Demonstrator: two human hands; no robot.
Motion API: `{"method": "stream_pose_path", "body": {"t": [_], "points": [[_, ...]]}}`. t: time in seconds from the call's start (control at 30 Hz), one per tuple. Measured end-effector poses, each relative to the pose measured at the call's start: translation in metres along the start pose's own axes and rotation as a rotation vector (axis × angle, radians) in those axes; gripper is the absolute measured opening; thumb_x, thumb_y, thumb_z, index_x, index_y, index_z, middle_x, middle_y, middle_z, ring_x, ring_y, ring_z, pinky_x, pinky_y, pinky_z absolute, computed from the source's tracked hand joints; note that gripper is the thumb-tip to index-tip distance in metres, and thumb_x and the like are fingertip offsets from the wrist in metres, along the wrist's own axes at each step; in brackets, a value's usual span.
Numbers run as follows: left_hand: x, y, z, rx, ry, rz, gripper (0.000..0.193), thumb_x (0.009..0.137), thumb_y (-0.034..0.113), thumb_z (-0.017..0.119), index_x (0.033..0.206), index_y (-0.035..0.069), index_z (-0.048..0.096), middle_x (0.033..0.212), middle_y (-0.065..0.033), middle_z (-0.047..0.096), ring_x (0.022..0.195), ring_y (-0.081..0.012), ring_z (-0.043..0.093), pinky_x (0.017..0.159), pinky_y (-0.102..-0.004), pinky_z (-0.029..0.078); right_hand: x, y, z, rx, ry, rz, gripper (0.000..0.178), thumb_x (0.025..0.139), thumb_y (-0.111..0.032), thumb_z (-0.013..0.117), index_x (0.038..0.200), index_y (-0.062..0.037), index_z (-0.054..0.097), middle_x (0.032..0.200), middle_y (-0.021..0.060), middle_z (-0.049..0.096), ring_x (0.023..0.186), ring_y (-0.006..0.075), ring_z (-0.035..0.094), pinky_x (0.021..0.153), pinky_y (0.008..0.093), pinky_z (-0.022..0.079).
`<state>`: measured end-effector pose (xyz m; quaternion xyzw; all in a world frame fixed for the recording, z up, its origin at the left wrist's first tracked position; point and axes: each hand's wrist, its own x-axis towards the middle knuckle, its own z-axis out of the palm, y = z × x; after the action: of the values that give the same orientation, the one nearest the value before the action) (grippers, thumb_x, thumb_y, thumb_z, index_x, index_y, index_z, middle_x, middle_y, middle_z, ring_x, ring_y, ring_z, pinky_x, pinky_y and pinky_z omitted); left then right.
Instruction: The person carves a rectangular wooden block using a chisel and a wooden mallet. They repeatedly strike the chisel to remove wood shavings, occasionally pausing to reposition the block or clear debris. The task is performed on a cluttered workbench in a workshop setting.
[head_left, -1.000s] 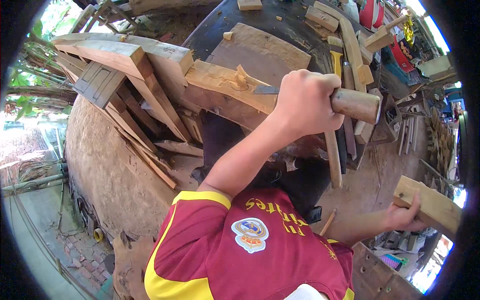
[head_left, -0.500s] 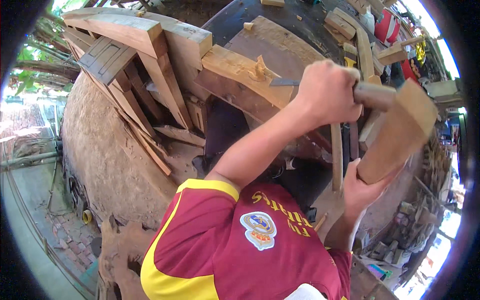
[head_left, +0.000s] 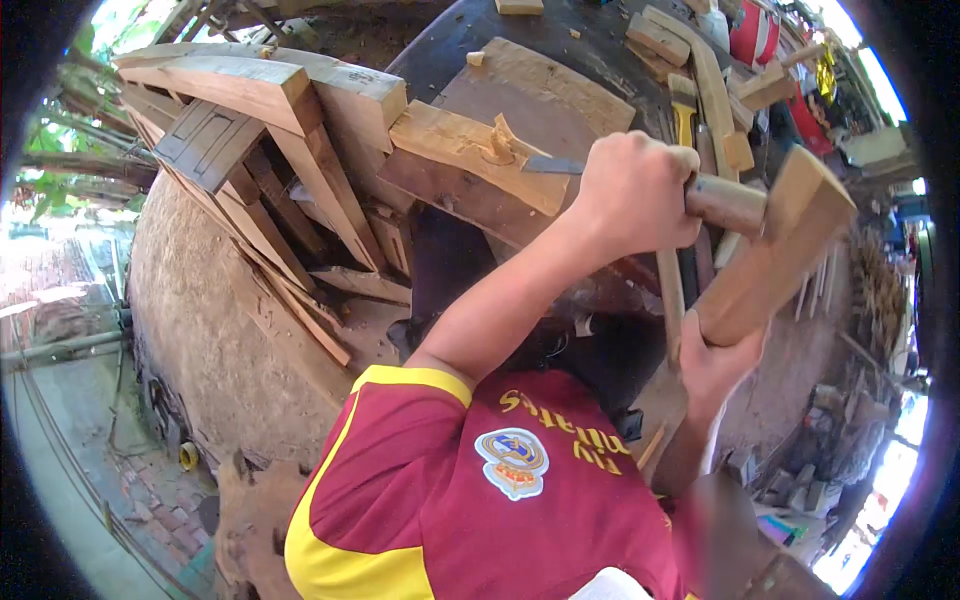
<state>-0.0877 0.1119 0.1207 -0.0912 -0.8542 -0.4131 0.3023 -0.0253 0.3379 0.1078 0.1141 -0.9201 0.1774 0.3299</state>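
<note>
My left hand (head_left: 638,195) is closed round a chisel, its thumb side toward the handle's end. The chisel's flat steel blade (head_left: 553,165) points left, its tip at a pale board (head_left: 455,140) where a curled shaving (head_left: 503,138) stands up. Out of the fist to the right comes the round wooden handle (head_left: 728,205). A thick wooden mallet (head_left: 775,255) is held tilted in my right hand (head_left: 722,362), with the fingers partly hidden behind it. The mallet's side lies against or very close to the handle's end; I cannot tell which.
A wooden frame (head_left: 345,95) stands at the left, beside the board. Behind lies a dark worktop (head_left: 440,60) with a flat plank (head_left: 545,85). A yellow-handled brush (head_left: 683,110), wood offcuts (head_left: 660,38) and a red container (head_left: 752,35) are at the back right.
The whole view has shifted slightly. The mallet and my right hand have moved a little up and left, and the mallet is less blurred. The left hand still grips the chisel at the shaving.
</note>
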Motion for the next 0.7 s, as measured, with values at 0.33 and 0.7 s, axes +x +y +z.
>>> {"method": "stream_pose_path", "body": {"t": [0.33,0.7], "points": [[0.004,0.000,0.003,-0.002,0.005,0.004,0.021,0.052,0.022,0.071,0.066,0.010,0.062,0.059,-0.0138,0.060,0.061,-0.0353,0.062,0.058,-0.0425,0.051,0.026,0.025,-0.036,0.715,0.639,0.584,0.058,0.073,-0.006,0.077,0.124,0.0031,0.050,0.121,0.0177,0.058,0.102,0.0267,0.061,0.091,0.0420,0.048],[0.002,-0.003,-0.001,-0.008,0.022,0.016,0.020,0.052,0.020,0.070,0.067,0.010,0.062,0.059,-0.0135,0.059,0.060,-0.0357,0.061,0.056,-0.0421,0.051,0.000,0.041,-0.018,0.649,0.563,0.547,0.081,0.071,-0.006,0.080,0.138,0.0016,0.036,0.131,0.0193,0.050,0.110,0.0324,0.057,0.100,0.0463,0.044]]}}
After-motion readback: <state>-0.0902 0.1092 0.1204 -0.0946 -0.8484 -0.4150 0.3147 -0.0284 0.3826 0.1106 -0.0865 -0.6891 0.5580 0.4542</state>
